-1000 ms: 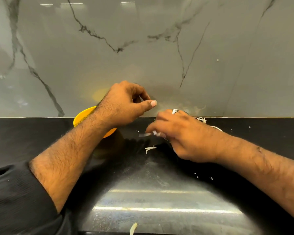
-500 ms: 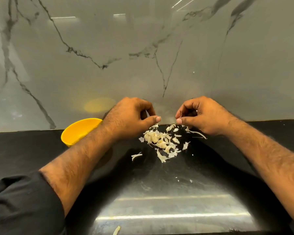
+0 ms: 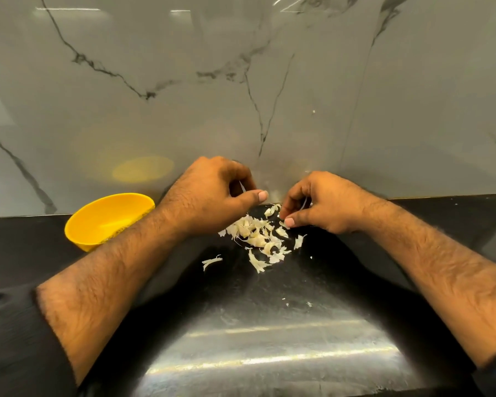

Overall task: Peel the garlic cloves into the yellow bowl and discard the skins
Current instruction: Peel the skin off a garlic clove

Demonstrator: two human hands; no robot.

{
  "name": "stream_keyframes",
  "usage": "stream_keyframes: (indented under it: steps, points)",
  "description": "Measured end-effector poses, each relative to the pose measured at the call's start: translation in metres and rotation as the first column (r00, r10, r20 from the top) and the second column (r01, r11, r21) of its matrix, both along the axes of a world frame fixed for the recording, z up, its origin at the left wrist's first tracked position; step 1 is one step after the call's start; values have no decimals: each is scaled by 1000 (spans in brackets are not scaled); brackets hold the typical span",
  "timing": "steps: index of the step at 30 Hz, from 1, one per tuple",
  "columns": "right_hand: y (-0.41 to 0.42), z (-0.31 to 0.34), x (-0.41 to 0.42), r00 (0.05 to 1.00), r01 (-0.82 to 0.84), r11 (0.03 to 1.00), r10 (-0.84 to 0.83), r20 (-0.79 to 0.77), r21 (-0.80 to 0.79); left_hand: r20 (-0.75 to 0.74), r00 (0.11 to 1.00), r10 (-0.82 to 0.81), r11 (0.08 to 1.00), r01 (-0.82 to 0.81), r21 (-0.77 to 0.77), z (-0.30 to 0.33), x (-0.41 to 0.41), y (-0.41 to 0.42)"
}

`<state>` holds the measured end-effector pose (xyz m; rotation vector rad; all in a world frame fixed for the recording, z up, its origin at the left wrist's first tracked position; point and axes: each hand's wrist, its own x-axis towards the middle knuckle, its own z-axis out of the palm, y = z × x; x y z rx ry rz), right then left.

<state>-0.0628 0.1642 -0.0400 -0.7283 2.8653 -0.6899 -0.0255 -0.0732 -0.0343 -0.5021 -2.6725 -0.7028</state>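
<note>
Skins (image 3: pixel 258 239) on counter (image 3: pixel 269 353) between hands; bowl (image 3: pixel 106 222) left, near wall (image 3: pixel 241 81).

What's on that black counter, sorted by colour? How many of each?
Yellow: 1, the bowl
Pale white: 1 heap of garlic skins, plus stray flakes too small to count
Hands above it: 2, the left hand and the right hand
Total: 4

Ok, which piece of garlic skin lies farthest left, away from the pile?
The curled strip of garlic skin alone on the black counter, below the left hand. The rest cluster in the skin pile between both hands.
</note>
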Motion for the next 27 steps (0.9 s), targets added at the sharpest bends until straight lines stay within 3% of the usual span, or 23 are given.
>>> stream_keyframes:
  steps: [6,14,22,27]
  points:
    - [-4,-4,2,999,12,1000,-11,-41,25,36,999,-11,998,8,67,-2,-3,-2]
    - [3,-2,-1,999,18,998,-20,-28,-56,60,998,-12,995,6,101,-4,-7,-8]
    - [7,6,1,998,51,991,-44,-53,124,97,995,-23,995,13,102,-3,-6,-7]
    - [7,5,0,996,76,994,-72,-53,77,108,994,-28,995,17,103,-3,-5,-6]
